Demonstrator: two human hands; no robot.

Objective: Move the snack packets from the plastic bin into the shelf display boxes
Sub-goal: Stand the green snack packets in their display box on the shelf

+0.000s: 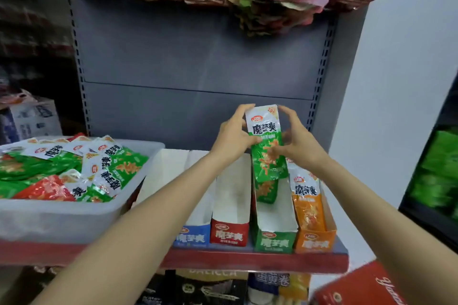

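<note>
I see both hands grasping one green packet point(266, 141) upright above the green box point(273, 225). The left hand point(234, 136) has its grip curled round the packet's left edge; the right hand point(296, 142) pinches the right edge. The packet's lower end sits just above another green packet point(266, 190) standing in the far part of that box. To the right, the orange box point(316, 240) holds an orange packet point(308, 203). To the left stand the red box point(229, 233) and blue box point(190, 238). Far left on the shelf point(247, 259), the bin point(62, 218) holds mixed packets point(74, 171).
</note>
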